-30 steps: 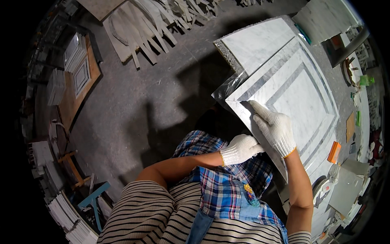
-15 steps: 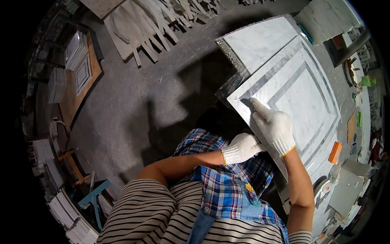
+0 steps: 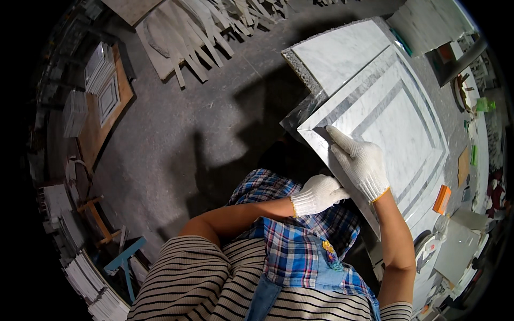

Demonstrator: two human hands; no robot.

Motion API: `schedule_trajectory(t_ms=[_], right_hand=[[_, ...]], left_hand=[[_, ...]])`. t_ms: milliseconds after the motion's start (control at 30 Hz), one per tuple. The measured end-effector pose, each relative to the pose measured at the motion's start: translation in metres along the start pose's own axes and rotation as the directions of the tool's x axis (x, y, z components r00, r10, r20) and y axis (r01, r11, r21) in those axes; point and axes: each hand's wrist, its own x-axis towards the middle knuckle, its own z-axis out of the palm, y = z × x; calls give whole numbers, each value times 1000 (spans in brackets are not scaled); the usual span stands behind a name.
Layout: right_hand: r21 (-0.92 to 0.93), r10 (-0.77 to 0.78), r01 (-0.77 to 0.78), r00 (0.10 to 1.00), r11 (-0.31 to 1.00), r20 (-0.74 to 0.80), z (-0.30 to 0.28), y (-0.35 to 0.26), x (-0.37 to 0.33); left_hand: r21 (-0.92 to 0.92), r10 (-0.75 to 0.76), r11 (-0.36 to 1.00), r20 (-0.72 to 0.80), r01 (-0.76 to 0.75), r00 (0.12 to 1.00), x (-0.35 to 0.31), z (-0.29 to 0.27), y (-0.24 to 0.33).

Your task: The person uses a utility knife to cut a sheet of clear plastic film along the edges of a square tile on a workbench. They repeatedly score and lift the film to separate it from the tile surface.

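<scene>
A pale marble panel (image 3: 393, 128) with grey inlaid bands lies tilted across the work table, its near-left edge jutting toward me. My right hand (image 3: 363, 163), in a white knitted glove, rests on the panel close to its left corner. Its index finger stretches along the surface, with the thumb side apart from it; the lower fingers are partly hidden. My left hand (image 3: 320, 195), gloved alike, is closed at the panel's near edge, beside the right wrist. Its fingertips curl around or under that edge and are hidden.
Another marble slab (image 3: 342, 53) lies beyond the panel. An orange block (image 3: 441, 199) sits to the right. Thin stone strips (image 3: 198, 43) lie on a board at the far left of the table. Framed tiles (image 3: 108, 99) stand on a wooden board (image 3: 122, 80) at left.
The right hand has shifted very slightly toward the panel's left corner. The left hand stays at the edge, and the panel looks almost unmoved.
</scene>
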Motion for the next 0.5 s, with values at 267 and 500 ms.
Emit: schedule_trajectory(t_ms=[267, 500], right_hand=[[-76, -98, 98, 995, 992, -4, 3, 5, -1], [30, -39, 38, 999, 999, 25, 2, 11, 1]], left_hand=[[-37, -5, 999, -9, 5, 1000, -1, 0, 1], [-54, -29, 998, 25, 30, 999, -2, -3, 2]])
